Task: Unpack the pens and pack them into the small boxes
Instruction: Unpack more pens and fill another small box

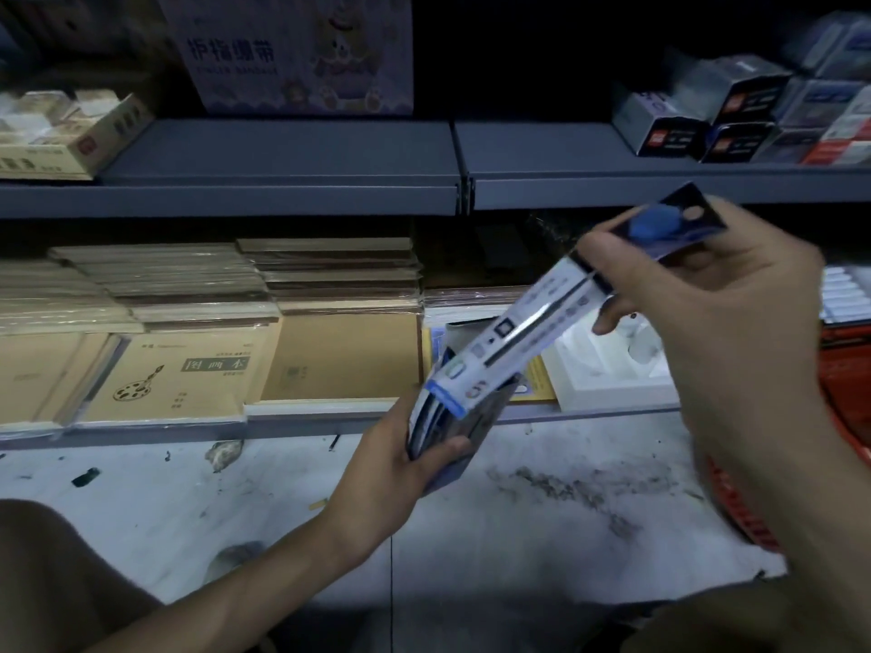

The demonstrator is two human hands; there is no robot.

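The left hand grips a small box low in the middle, above the floor, thumb curled across its near face. The right hand pinches the far upper end of a pen pack, which slants down-left with its lower end at the box mouth. Motion blur smears the pack's print. How deep it sits cannot be told.

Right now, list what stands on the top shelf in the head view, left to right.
Tan carton → purple bear-print box → stacked dark small boxes.
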